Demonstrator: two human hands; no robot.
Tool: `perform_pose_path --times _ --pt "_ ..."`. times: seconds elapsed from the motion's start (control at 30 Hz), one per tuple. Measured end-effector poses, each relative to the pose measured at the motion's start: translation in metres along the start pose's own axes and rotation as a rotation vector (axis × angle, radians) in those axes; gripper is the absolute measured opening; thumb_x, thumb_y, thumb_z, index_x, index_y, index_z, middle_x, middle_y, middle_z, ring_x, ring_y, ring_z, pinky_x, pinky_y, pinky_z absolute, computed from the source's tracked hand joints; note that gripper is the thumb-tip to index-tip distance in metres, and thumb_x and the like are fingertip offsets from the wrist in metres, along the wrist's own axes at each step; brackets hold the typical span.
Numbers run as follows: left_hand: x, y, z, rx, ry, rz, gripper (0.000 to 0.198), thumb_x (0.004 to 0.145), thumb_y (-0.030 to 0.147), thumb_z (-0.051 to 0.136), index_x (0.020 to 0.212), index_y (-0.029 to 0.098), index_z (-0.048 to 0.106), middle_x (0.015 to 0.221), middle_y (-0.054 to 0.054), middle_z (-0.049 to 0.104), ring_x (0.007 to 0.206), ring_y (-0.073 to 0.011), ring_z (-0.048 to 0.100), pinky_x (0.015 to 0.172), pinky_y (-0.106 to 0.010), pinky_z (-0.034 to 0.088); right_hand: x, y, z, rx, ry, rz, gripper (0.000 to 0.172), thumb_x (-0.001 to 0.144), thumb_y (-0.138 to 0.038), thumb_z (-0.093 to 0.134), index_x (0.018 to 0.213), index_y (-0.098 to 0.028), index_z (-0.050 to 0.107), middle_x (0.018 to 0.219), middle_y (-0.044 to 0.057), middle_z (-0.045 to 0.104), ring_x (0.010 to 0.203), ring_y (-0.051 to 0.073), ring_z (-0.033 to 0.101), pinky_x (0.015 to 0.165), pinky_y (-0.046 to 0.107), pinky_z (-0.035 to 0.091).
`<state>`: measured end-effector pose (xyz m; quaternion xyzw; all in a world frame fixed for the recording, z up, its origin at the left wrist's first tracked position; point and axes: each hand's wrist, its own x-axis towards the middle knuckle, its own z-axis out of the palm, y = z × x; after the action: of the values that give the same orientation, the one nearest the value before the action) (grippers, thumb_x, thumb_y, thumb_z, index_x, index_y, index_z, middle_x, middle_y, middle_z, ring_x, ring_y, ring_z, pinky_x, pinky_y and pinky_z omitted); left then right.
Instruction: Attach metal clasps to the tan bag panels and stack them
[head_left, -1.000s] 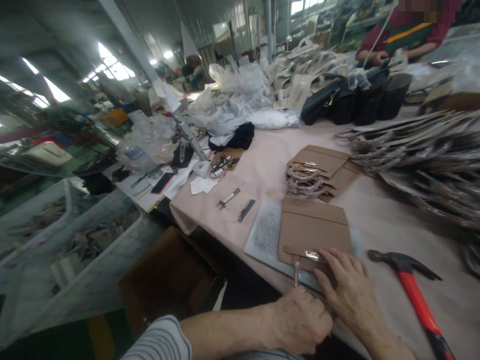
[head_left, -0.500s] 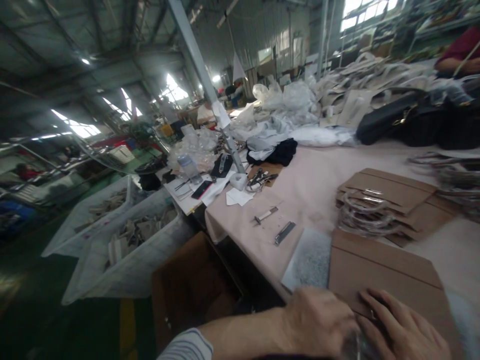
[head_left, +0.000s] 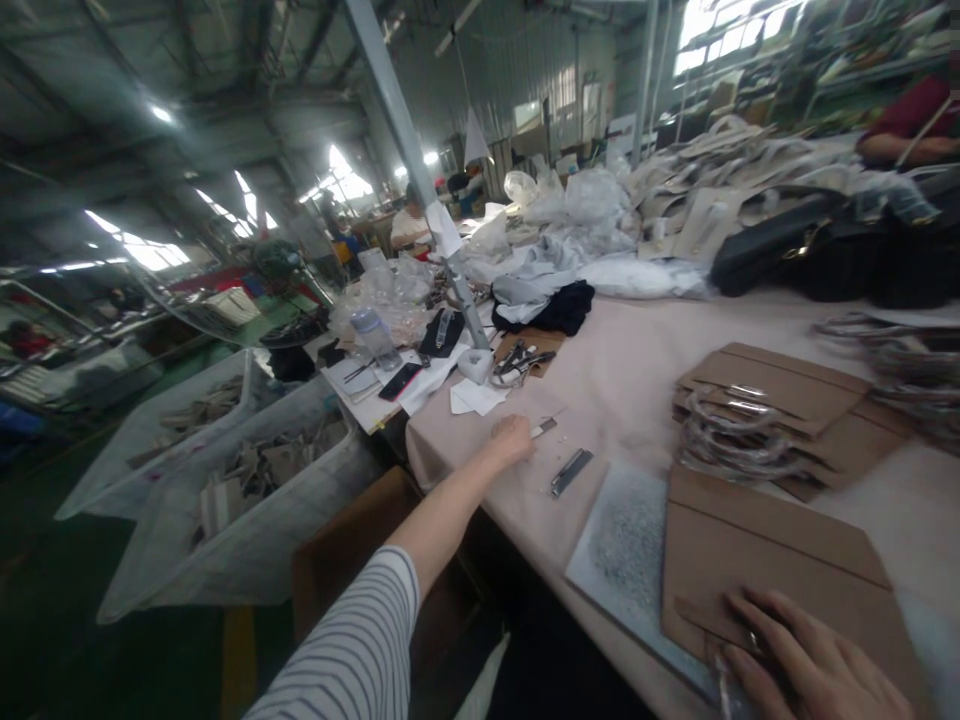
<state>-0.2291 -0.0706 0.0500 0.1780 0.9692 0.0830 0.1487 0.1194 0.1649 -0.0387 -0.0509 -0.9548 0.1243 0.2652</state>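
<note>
My left hand (head_left: 512, 441), at the end of an outstretched arm in a striped sleeve, is closed over one end of a slim metal tool (head_left: 544, 428). The tool lies on the cloth-covered table, and its T-shaped end is hidden under the fingers. Beside it rests a short dark metal bar (head_left: 571, 472). My right hand (head_left: 814, 655) lies with spread fingers on a brown bag panel (head_left: 780, 535), low at the right. Something shiny shows among its fingers. A bit of clear plastic (head_left: 722, 685) is by the thumb. Under the panel's left side is a grey speckled slab (head_left: 626, 540).
More brown panels (head_left: 795, 385) with plastic-wrapped handles lie behind. Farther back are black bags (head_left: 780, 240) and clear plastic wrapping (head_left: 600, 195). A metal post (head_left: 401, 130) rises by the table's left corner. White bins (head_left: 225, 560) stand on the floor. Co-workers sit in the background.
My left hand has left its place beside the right hand and reached forward and left to the slim metal tool. The right hand stays on the brown panel.
</note>
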Motion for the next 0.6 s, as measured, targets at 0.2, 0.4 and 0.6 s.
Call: perform_pose_path --times 0.2,0.4,0.6 --pt "0.018 0.005 -0.007 -0.135 -0.100 -0.018 0.012 0.068 0.008 0.076 0.079 0.008 0.072 0.086 -0.017 0.076 0.102 -0.0313 0.072 0.088 -0.033 0.057 0.011 -0.023 -0.019 -0.039 -0.023 0.024 0.038 0.098 -0.045 0.045 0.116 -0.022 0.069 0.122 0.010 0.067 0.106 0.028 0.062 0.085 0.045 0.050" --pt "-0.018 0.010 -0.006 -0.529 -0.120 0.100 0.012 0.091 0.021 0.058 0.087 0.012 0.063 0.082 -0.006 0.074 0.079 -0.0153 0.073 0.069 -0.023 0.059 0.009 -0.029 -0.024 -0.033 -0.066 0.073 0.036 0.099 -0.043 0.046 0.121 -0.024 0.067 0.124 0.009 0.065 0.110 0.027 0.059 0.090 0.044 0.048" --pt "-0.097 0.061 0.055 -1.457 -0.209 0.262 0.036 0.079 0.040 0.076 0.094 0.013 0.058 0.089 -0.009 0.075 0.080 -0.0193 0.075 0.076 -0.031 0.061 0.011 -0.033 -0.027 -0.024 -0.087 0.091 0.037 0.101 -0.043 0.043 0.121 -0.022 0.067 0.126 0.010 0.064 0.113 0.028 0.058 0.091 0.045 0.046"
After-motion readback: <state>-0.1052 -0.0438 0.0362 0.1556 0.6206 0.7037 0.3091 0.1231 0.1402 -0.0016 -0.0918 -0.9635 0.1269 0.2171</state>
